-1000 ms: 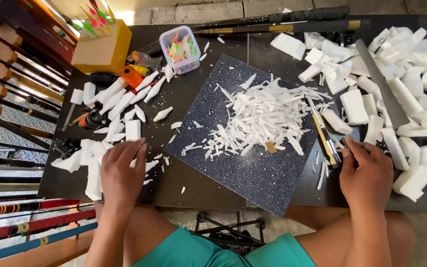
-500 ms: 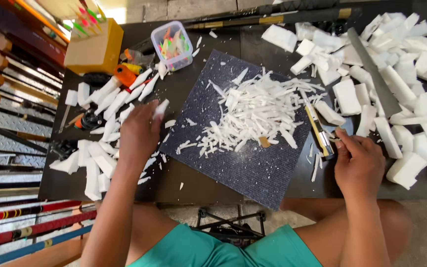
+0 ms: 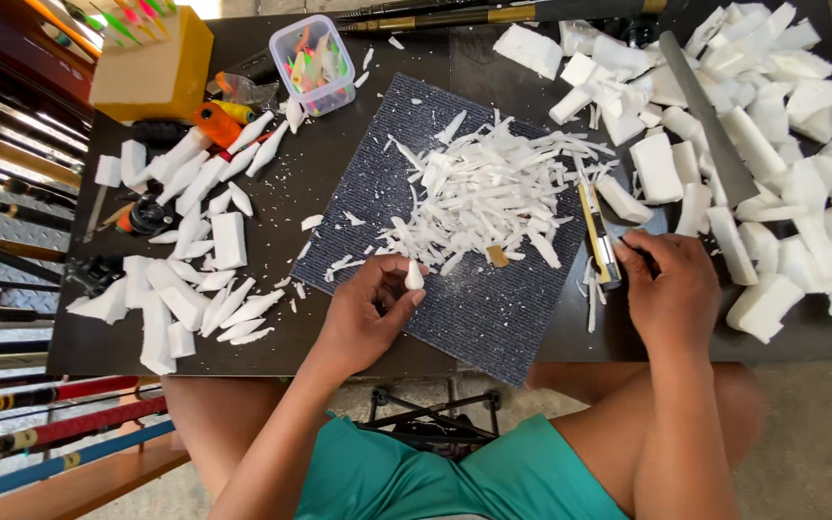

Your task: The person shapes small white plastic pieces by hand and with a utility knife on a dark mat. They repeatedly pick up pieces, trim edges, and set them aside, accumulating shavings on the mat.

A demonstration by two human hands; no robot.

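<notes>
left hand [image 3: 363,323] pinching white foam piece [image 3: 414,276], right hand [image 3: 671,289] on utility knife [image 3: 597,231]

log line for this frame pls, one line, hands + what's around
left hand: holds small carved white foam piece over grey mat | right hand: on utility knife | shavings pile on mat

A dark table [image 3: 339,347] stands on a concrete floor [image 3: 820,453] in daylight.

clear plastic box [image 3: 314,64] of colourful bits | yellow block [image 3: 151,65] | orange tool [image 3: 217,122] | long grey blade [image 3: 708,117]
</notes>
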